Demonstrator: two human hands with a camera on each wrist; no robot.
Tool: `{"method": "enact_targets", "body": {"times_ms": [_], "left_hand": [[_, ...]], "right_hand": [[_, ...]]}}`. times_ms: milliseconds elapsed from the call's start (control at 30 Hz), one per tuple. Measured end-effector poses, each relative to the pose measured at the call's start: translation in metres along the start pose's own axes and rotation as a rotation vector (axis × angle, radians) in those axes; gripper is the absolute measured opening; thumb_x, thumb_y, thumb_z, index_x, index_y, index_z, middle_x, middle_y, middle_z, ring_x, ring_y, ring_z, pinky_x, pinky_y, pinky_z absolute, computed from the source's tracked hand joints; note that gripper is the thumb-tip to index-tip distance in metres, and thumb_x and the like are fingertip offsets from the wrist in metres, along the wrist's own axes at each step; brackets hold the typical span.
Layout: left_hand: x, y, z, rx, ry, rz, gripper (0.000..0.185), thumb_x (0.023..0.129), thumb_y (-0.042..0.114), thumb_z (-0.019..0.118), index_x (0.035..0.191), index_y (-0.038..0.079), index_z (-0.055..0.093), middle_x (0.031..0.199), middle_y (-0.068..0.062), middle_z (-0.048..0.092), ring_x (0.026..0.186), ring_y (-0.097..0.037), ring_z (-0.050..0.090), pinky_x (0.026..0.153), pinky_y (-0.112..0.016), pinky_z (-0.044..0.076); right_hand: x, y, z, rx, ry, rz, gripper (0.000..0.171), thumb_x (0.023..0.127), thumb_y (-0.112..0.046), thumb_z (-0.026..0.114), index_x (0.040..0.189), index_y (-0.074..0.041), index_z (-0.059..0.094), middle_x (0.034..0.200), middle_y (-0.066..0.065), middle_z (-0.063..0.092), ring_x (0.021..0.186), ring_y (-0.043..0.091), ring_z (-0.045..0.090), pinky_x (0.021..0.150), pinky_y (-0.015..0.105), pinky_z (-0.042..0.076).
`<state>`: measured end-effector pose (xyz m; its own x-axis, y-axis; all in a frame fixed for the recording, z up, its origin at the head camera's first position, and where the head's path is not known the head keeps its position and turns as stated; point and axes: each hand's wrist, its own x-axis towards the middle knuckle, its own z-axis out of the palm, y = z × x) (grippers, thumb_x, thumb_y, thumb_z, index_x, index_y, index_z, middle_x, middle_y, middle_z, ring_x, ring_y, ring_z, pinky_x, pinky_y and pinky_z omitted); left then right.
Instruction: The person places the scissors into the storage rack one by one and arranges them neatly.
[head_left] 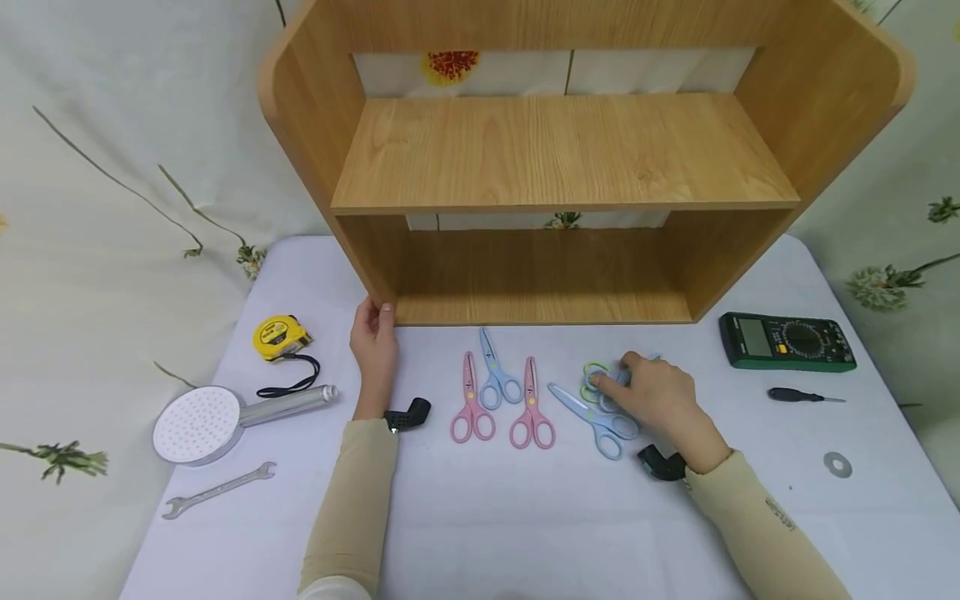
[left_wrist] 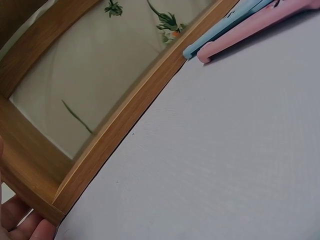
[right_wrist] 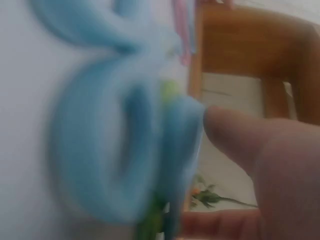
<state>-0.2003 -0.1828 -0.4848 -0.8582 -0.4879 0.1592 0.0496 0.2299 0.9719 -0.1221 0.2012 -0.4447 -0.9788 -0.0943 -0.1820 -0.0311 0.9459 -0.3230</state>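
Pink scissors [head_left: 531, 398], two; blue scissors [head_left: 492, 368], two loose, a third pair [right_wrist: 181, 135] pinched by the right hand [head_left: 660, 398]. Only the left wrist view shows fingertips [left_wrist: 44, 231] of the left hand [head_left: 373, 354] curled behind the shelf [head_left: 566, 154].

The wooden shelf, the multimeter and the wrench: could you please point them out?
Wooden shelf [head_left: 562, 152], head view, on its upper horizontal board.
Multimeter [head_left: 798, 339], head view, on its dial.
Wrench [head_left: 221, 489], head view, on its handle.

Light-brown wooden shelf [head_left: 562, 150]: we see its top cut off.
Yellow-green scissors handles [head_left: 584, 392]: partly hidden from us.
Blue plastic scissors handles [right_wrist: 82, 145]: we find them blurred close up.
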Motion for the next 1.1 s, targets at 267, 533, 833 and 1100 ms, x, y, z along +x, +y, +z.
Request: {"method": "enact_targets", "body": {"times_ms": [267,533,833,1100], "left_hand": [[0.006,-0.010,-0.002,-0.003,-0.007,0.016,0.037,0.104,0.016,0.054,0.138,0.004,0.060,0.131,-0.018,0.066,0.115,-0.024,0.062,0.094,-0.020,0.045],[0.005,-0.008,-0.003,-0.011,-0.017,-0.005,0.039,0.104,0.016,0.053,0.140,0.002,0.058,0.133,-0.020,0.064,0.114,-0.021,0.059,0.094,-0.019,0.044],[0.005,-0.007,-0.002,-0.017,-0.030,-0.018,0.037,0.105,0.016,0.052,0.139,0.002,0.058,0.131,-0.019,0.064,0.113,-0.021,0.059,0.094,-0.021,0.044],[0.002,-0.005,-0.002,-0.005,-0.024,-0.014,0.037,0.105,0.015,0.052,0.139,0.002,0.058,0.130,-0.021,0.064,0.115,-0.024,0.061,0.095,-0.023,0.045]], "right_hand": [[-0.006,-0.005,0.013,0.058,0.094,-0.199,0.039,0.089,-0.017,0.071,0.126,-0.003,0.067,0.109,0.023,0.065,0.087,0.030,0.061,0.072,0.045,0.053],[-0.003,0.006,0.008,0.147,0.063,-0.146,0.046,0.088,-0.016,0.073,0.129,-0.001,0.061,0.101,0.019,0.064,0.084,0.026,0.057,0.070,0.040,0.049],[0.005,0.016,0.003,0.428,-0.135,-0.175,0.040,0.085,-0.007,0.069,0.124,-0.005,0.064,0.110,0.019,0.065,0.085,0.026,0.057,0.069,0.032,0.047],[0.007,-0.042,-0.072,0.822,-0.225,-0.742,0.039,0.090,0.003,0.069,0.127,0.011,0.062,0.101,-0.001,0.071,0.063,0.012,0.056,0.055,0.022,0.050]]}}
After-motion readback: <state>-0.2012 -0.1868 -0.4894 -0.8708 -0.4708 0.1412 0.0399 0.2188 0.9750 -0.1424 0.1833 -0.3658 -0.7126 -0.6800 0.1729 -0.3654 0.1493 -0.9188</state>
